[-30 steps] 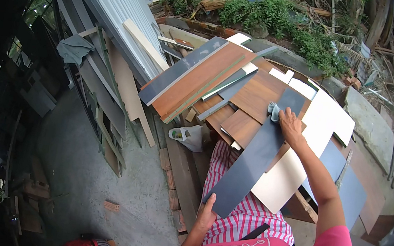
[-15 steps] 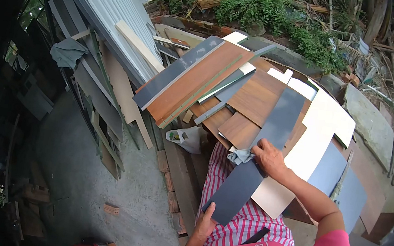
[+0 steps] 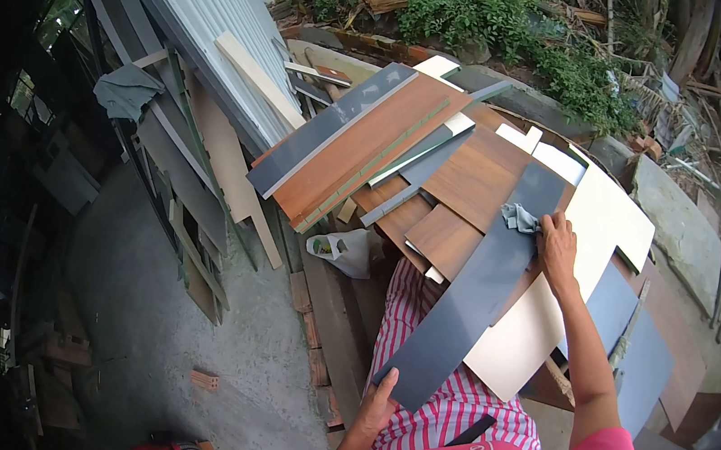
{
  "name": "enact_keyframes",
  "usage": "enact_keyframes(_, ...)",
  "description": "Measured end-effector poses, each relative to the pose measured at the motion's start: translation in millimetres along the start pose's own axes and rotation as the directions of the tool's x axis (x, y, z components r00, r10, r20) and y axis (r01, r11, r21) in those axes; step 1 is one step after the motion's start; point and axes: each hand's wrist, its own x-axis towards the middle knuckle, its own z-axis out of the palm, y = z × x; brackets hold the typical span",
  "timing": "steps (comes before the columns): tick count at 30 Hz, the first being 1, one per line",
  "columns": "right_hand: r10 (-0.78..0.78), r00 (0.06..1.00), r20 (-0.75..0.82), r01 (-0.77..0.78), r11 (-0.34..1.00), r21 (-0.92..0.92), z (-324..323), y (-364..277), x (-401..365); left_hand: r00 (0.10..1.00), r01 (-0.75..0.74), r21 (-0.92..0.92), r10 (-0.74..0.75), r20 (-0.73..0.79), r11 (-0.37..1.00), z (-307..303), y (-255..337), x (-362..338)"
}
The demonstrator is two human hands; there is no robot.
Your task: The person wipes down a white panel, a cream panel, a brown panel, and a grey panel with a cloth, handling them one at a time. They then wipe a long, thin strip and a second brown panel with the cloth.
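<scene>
A long dark grey board (image 3: 470,308) slopes from my lap up onto the pile of boards. My left hand (image 3: 375,407) grips its near end at the left corner, thumb on top and the other fingers hidden beneath. Close to the board's far end, my right hand (image 3: 557,249) is closed at the right edge. A crumpled grey-blue cloth (image 3: 521,218) sticks out from its fingertips and lies on the board's face. Under the board are wood-grain panels (image 3: 476,176) and a cream panel (image 3: 520,342).
Brown and grey boards (image 3: 361,148) lie stacked at the upper left of the pile. A white plastic bag (image 3: 346,252) sits beside my leg. Leaning boards (image 3: 182,165) with another cloth (image 3: 127,91) stand left, near corrugated sheeting (image 3: 202,13). A brick (image 3: 204,379) lies on the concrete floor.
My right hand has slid the cloth up along the board, from its middle to near its far end. My left hand has stayed at the near end.
</scene>
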Motion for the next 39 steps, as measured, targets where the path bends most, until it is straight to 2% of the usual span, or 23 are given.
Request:
enact_keyframes(3,-0.05,0.999,0.019,0.049,0.997,0.056,-15,-18,-25,1.0,-0.006,-0.017,0.006,0.007,1.0,-1,-1,1)
enact_keyframes(5,-0.092,0.99,0.106,0.079,0.99,0.117,-35,-41,-44,1.0,-0.03,-0.028,0.03,-0.001,0.999,2,-1,1)
enact_keyframes(8,-0.295,0.931,0.212,0.232,0.932,0.278,-62,-79,-82,1.0,-0.004,-0.064,0.004,0.006,0.998,-2,-4,1)
enact_keyframes(10,-0.465,0.852,0.238,0.327,0.83,0.451,-75,-105,-105,1.0,-0.014,-0.069,0.014,0.003,0.998,-2,-4,3)
enact_keyframes(13,-0.709,0.645,0.286,0.471,0.663,0.581,-85,-126,-118,1.0,-0.015,-0.092,0.016,0.003,0.996,-3,-7,5)
enact_keyframes(17,-0.752,0.616,0.234,0.509,0.607,0.611,-68,-124,-97,1.0,-0.012,-0.131,0.011,-0.005,0.991,0,-3,0)
enact_keyframes(21,-0.601,0.775,0.198,0.436,0.734,0.521,-44,-97,-64,1.0,-0.002,-0.075,0.002,0.009,0.997,1,-4,-2)
enact_keyframes(22,-0.602,0.773,0.2,0.436,0.734,0.521,-44,-89,-55,1.0,0.0,-0.077,0.001,0.008,0.997,2,-4,-3)
enact_keyframes(24,-0.366,0.898,0.244,0.249,0.88,0.404,-45,-76,-39,1.0,0.007,-0.067,-0.007,0.002,0.998,2,-6,-3)
enact_keyframes(25,-0.368,0.896,0.248,0.248,0.879,0.407,-40,-70,-37,1.0,0.009,-0.069,-0.009,-0.003,0.998,4,-6,-4)
enact_keyframes(27,-0.309,0.95,0.037,0.29,0.922,0.258,-28,-63,-39,1.0,-0.019,-0.08,0.019,-0.011,0.997,9,-5,-7)
enact_keyframes(28,-0.384,0.921,0.064,0.353,0.893,0.279,-39,-70,-44,1.0,-0.016,-0.084,0.015,-0.021,0.996,10,-4,-7)
enact_keyframes(29,-0.435,0.887,0.157,0.379,0.878,0.293,-44,-80,-58,0.999,-0.032,-0.064,0.03,-0.027,0.997,12,-4,-7)
enact_keyframes(30,-0.509,0.834,0.213,0.41,0.83,0.379,-49,-93,-74,0.999,-0.046,-0.046,0.044,-0.031,0.998,12,-5,-7)
enact_keyframes(33,-0.781,0.599,0.175,0.572,0.571,0.589,-57,-122,-112,0.999,-0.021,-0.082,0.019,-0.027,0.996,8,-9,-5)
enact_keyframes(35,-0.818,0.549,0.168,0.58,0.518,0.628,-55,-129,-117,1.0,-0.022,-0.089,0.02,-0.019,0.996,9,-8,-5)
enact_keyframes(36,-0.816,0.554,0.164,0.577,0.519,0.631,-52,-127,-112,1.0,-0.026,-0.096,0.024,-0.016,0.995,9,-8,-6)
enact_keyframes(39,-0.737,0.638,0.224,0.583,0.652,0.485,-32,-109,-72,0.997,0.032,-0.067,-0.036,-0.065,0.997,5,-7,-5)
